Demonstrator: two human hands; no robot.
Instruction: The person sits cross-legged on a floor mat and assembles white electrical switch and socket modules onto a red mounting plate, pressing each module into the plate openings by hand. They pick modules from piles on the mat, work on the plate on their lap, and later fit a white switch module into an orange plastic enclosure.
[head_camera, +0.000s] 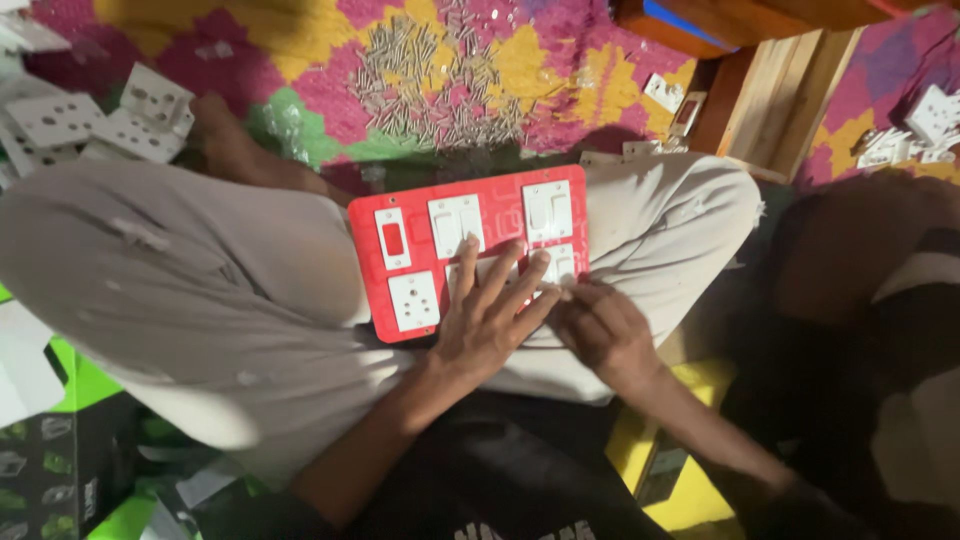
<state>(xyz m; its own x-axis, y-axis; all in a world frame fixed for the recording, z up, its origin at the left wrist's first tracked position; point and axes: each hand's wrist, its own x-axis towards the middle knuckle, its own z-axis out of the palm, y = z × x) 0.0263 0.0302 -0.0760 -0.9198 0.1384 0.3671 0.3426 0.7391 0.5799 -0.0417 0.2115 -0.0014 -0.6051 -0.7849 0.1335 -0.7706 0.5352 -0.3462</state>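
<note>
Resting across the person's lap, a glossy red rectangular switch panel (470, 262) with white plastic switches and sockets runs its long axis left to right, tilted slightly upward rightward. Left hand (490, 315) lies flat, fingers spread, pressing it; right hand (600, 330) pinches its lower edge.

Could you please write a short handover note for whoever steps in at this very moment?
Left hand: flat, fingers spread, pressing on the red panel, which lies across the lap.
Right hand: fingertips pinched at the panel's lower right edge, by a white module; whether it holds anything is too small to tell.
Done: the panel shows a red switch, a socket and two white switch modules in place along the top.
Left: the lower right modules, under the hands, look unfinished.
Nearby: screws heaped on the rug, spare white sockets at upper left.
</note>
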